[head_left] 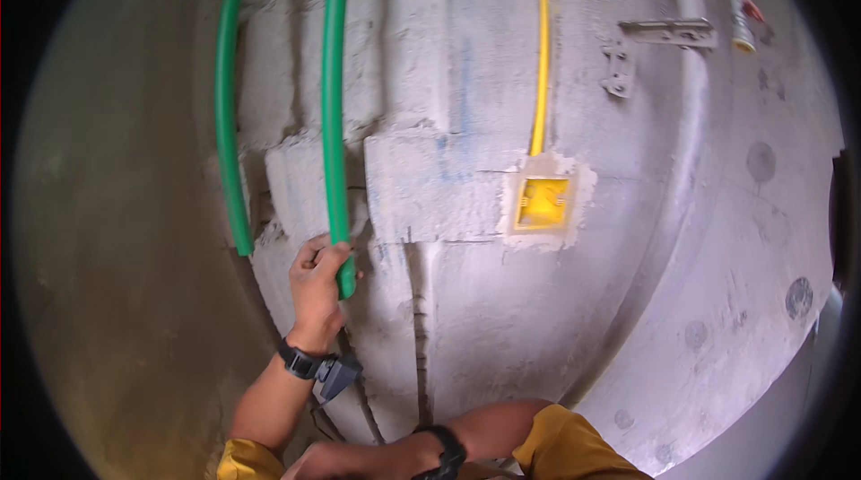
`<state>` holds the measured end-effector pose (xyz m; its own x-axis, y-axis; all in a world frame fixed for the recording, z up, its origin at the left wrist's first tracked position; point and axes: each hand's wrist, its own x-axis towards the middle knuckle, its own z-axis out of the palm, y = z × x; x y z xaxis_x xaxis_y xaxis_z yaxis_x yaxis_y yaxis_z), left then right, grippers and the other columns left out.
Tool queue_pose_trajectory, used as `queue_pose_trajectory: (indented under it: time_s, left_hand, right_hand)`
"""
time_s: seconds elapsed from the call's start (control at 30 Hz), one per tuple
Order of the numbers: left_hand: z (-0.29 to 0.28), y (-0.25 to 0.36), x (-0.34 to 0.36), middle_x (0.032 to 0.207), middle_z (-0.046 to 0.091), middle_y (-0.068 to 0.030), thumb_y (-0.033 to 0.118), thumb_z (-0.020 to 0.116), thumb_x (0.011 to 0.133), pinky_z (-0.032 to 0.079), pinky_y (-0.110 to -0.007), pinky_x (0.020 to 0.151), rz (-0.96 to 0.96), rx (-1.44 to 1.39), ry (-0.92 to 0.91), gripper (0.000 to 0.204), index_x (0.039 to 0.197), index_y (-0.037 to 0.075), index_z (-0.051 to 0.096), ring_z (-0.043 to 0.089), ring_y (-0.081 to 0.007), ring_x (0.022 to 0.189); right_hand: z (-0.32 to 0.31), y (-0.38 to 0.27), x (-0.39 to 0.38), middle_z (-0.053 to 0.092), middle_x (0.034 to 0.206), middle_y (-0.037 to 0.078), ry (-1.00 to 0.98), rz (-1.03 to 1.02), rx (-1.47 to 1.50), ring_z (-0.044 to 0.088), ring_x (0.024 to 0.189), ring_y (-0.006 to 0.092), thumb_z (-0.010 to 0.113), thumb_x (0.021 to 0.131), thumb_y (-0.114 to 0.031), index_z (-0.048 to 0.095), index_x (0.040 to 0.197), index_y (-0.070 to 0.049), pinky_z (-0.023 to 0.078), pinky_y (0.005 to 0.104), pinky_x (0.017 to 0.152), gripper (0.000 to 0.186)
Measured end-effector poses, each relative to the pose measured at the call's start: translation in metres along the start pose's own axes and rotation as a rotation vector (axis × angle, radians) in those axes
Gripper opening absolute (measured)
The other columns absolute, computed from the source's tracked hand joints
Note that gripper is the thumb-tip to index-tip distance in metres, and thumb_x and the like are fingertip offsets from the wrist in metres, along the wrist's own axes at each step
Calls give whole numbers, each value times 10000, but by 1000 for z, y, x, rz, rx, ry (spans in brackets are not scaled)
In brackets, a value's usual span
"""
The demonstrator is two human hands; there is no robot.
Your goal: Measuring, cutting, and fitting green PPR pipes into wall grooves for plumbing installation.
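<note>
Left hand [316, 281] has the green pipe [334, 103] pinched between thumb and curled fingers, just above its lower end; a short stub pokes out below my grip, the rest runs up above the hand and out of view. Pipe's lower part sits in front of a rough slot in the grey wall [502, 318]. Right hand [345, 460] is low, below the left one, forearm crossing in front of me; it's cut off by the lower edge, so can't tell if its fingers are spread or closed, or on anything. Second green pipe [226, 103] hangs left of my left hand, its free end a little higher than my grip. Chased groove [421, 327] runs down the wall to the right of my left hand. Further right and higher: yellow box [543, 204] set in the wall, yellow pipe [541, 49] coming down to its top. Metal bracket [668, 31] well up and right of both hands. Black strap [300, 361] with a dark block [338, 379] at my left wrist, black band [441, 451] on the right.
</note>
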<state>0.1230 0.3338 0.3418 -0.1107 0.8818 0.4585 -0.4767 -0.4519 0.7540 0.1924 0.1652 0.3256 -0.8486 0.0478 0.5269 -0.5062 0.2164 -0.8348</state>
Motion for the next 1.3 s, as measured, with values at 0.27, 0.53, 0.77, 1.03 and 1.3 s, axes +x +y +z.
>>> queue_pose_trajectory:
  time_s: [0.27,0.53,0.77,1.03,1.3]
  left_hand:
    - [11,-1,-17,965,654,-109,113,633,890,560,-306,634,-12,-144,70,211,1061,-6,596,601,-145,743]
    - [33,-15,-21,848,642,-61,113,676,869,533,-267,615,23,-308,172,275,1085,-52,631,591,-120,655]
    - [36,-32,-8,843,653,-66,81,695,849,474,-242,560,55,-354,256,349,1134,-94,596,595,-120,628]
    - [24,-32,-12,871,677,-74,105,723,822,470,-238,618,75,-337,244,338,1084,-87,632,602,-103,722]
    - [20,-16,-14,871,635,-54,113,662,883,536,-275,633,11,-293,82,297,1110,-73,615,582,-106,697]
  right_hand:
    - [35,1,13,705,1021,141,-207,236,288,659,878,200,774,805,-56,713,1026,9,527,312,740,238]
    - [21,-2,5,678,1076,224,-222,-37,238,661,1006,314,796,814,-193,692,1062,38,502,383,883,355]
    - [6,4,-29,673,1110,167,151,194,315,674,997,254,689,917,-132,664,1034,-32,536,352,859,156]
    - [-5,25,-20,665,1140,157,-84,231,6,666,1009,323,793,792,-260,683,1019,-59,519,392,860,323]
    - [17,41,0,652,895,39,131,448,136,603,849,93,747,842,-378,622,1127,42,466,265,789,523]
